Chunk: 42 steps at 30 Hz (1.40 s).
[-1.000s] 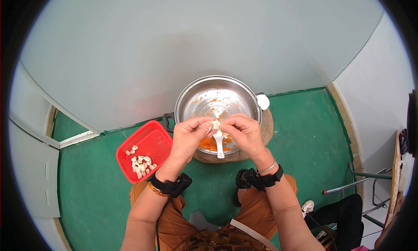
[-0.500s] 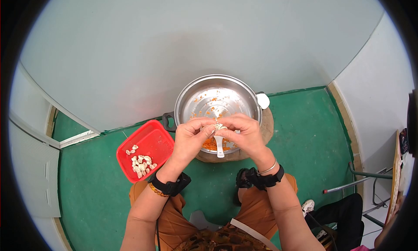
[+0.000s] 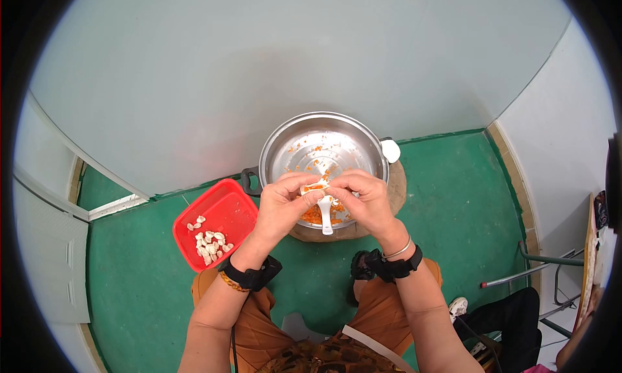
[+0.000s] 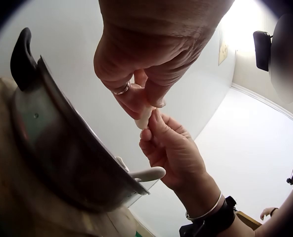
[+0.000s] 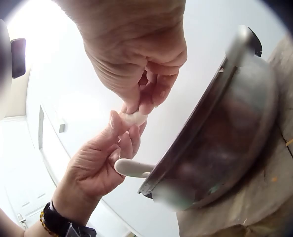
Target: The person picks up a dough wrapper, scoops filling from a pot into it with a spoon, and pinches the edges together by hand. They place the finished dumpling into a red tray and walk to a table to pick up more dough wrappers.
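Note:
Over the near side of a wide steel pot (image 3: 282,154), both hands pinch one small white dough dumpling (image 3: 315,188), with orange filling showing in its fold. My left hand (image 3: 283,203) grips its left end between thumb and fingers. On the opposite end are the right hand's (image 3: 367,199) thumb and fingertips. Both wrist views show the pale dough (image 4: 144,120) between the two sets of fingertips. Below the hands, a white spoon (image 3: 326,219) leans in the pot, its handle toward me, amid chopped orange filling (image 3: 312,215).
Left of the pot, a red plastic basin (image 3: 227,208) holds several white dumplings (image 3: 210,248). The pot stands on a wooden block (image 3: 399,186). A white rounded item (image 3: 391,151) sits by its right handle. Another person's black-trousered leg (image 3: 518,321) and metal chair legs (image 3: 512,279) are at right.
Fingertips have shifted along the dough, which first looked plain white, then pleated. Orange filling now shows in its fold. The hands stay over the pot; basin and spoon look unchanged.

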Each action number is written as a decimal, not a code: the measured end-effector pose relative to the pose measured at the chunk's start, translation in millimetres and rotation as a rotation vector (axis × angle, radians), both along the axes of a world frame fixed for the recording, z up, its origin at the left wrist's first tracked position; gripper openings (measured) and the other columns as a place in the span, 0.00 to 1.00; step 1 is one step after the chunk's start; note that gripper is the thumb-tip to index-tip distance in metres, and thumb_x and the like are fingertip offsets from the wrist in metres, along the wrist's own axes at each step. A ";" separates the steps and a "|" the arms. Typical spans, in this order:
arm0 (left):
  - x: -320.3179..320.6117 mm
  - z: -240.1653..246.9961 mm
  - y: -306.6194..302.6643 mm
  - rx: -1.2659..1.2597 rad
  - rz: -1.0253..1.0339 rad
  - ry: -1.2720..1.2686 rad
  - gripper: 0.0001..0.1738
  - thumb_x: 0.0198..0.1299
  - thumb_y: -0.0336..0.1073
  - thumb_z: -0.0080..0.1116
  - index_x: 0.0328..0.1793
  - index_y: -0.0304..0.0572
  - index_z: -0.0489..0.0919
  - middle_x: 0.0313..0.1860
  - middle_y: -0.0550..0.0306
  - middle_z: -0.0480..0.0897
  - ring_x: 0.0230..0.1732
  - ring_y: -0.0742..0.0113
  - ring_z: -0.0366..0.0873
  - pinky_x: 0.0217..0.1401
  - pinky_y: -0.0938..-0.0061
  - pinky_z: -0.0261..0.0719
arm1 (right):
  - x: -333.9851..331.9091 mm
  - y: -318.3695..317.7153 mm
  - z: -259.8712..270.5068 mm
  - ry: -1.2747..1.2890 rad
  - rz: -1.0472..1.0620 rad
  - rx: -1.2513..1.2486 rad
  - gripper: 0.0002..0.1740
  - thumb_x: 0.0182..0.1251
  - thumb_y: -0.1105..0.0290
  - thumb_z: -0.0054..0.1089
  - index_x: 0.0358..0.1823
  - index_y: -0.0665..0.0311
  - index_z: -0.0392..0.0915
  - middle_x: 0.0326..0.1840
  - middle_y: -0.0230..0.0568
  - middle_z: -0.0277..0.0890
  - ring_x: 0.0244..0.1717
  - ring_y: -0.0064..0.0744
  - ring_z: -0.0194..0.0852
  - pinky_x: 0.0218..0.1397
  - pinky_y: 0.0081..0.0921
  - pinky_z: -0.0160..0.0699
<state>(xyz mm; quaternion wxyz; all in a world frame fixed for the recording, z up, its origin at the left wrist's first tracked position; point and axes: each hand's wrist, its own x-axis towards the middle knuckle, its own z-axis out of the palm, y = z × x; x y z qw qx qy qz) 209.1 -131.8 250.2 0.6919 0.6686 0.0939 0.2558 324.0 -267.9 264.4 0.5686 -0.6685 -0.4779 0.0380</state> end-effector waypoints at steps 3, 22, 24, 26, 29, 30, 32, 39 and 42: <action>-0.3 -0.9 4.6 0.130 0.016 -0.010 0.15 0.52 0.30 0.66 0.47 0.37 0.82 0.42 0.57 0.79 0.41 0.73 0.76 0.43 0.79 0.75 | 2.1 -0.7 -1.9 0.010 -0.011 0.011 0.04 0.53 0.76 0.65 0.30 0.67 0.81 0.28 0.40 0.79 0.29 0.30 0.76 0.32 0.24 0.75; -3.0 0.6 7.0 0.279 0.099 0.011 0.08 0.51 0.26 0.64 0.39 0.37 0.84 0.35 0.58 0.75 0.38 0.72 0.74 0.38 0.80 0.75 | 0.3 -1.6 4.3 0.047 0.080 -0.080 0.12 0.53 0.73 0.68 0.41 0.65 0.81 0.35 0.36 0.76 0.30 0.20 0.72 0.33 0.18 0.73; -4.0 3.4 6.2 0.306 0.098 0.024 0.08 0.51 0.26 0.64 0.39 0.37 0.84 0.35 0.58 0.75 0.38 0.72 0.73 0.38 0.80 0.75 | 1.0 -1.6 1.4 0.034 0.085 -0.070 0.10 0.53 0.74 0.67 0.39 0.64 0.82 0.34 0.36 0.76 0.30 0.21 0.72 0.32 0.18 0.72; -4.1 3.7 6.2 0.333 0.093 0.024 0.08 0.51 0.27 0.64 0.39 0.37 0.84 0.35 0.58 0.75 0.38 0.72 0.73 0.37 0.80 0.74 | 1.4 -1.1 -0.5 0.018 0.086 -0.059 0.08 0.54 0.75 0.66 0.37 0.65 0.82 0.33 0.36 0.76 0.29 0.21 0.72 0.32 0.19 0.72; -4.6 3.8 6.0 0.342 0.081 0.019 0.09 0.51 0.26 0.64 0.40 0.37 0.84 0.36 0.58 0.75 0.37 0.73 0.73 0.36 0.81 0.74 | 0.7 0.2 -1.2 0.004 0.075 -0.042 0.05 0.54 0.76 0.65 0.34 0.65 0.82 0.31 0.36 0.76 0.29 0.22 0.72 0.32 0.19 0.72; -5.5 6.5 4.1 0.323 0.078 0.029 0.09 0.51 0.26 0.64 0.40 0.37 0.84 0.36 0.58 0.75 0.37 0.73 0.74 0.36 0.81 0.75 | 0.4 -0.1 -1.4 0.010 0.069 -0.036 0.05 0.54 0.76 0.65 0.34 0.65 0.82 0.31 0.36 0.76 0.29 0.22 0.72 0.32 0.19 0.72; -6.1 12.2 0.9 0.249 0.052 0.040 0.10 0.52 0.26 0.64 0.42 0.37 0.83 0.37 0.58 0.74 0.39 0.73 0.74 0.37 0.80 0.76 | 1.3 -0.6 -1.4 0.008 0.058 -0.037 0.04 0.54 0.76 0.65 0.33 0.65 0.82 0.30 0.36 0.76 0.28 0.22 0.73 0.31 0.19 0.72; -7.2 7.9 3.8 0.361 0.031 0.031 0.12 0.54 0.23 0.60 0.46 0.36 0.82 0.42 0.55 0.76 0.42 0.70 0.76 0.41 0.79 0.77 | 3.7 -3.0 -1.8 0.010 0.006 -0.050 0.04 0.53 0.76 0.65 0.30 0.66 0.81 0.29 0.38 0.76 0.26 0.24 0.73 0.29 0.20 0.72; -5.9 6.2 4.5 0.481 0.068 0.027 0.12 0.54 0.22 0.59 0.46 0.35 0.81 0.40 0.54 0.77 0.40 0.70 0.76 0.41 0.79 0.76 | 3.2 -3.4 -1.3 0.023 0.014 -0.064 0.05 0.53 0.75 0.65 0.32 0.66 0.81 0.29 0.38 0.76 0.26 0.23 0.73 0.29 0.20 0.72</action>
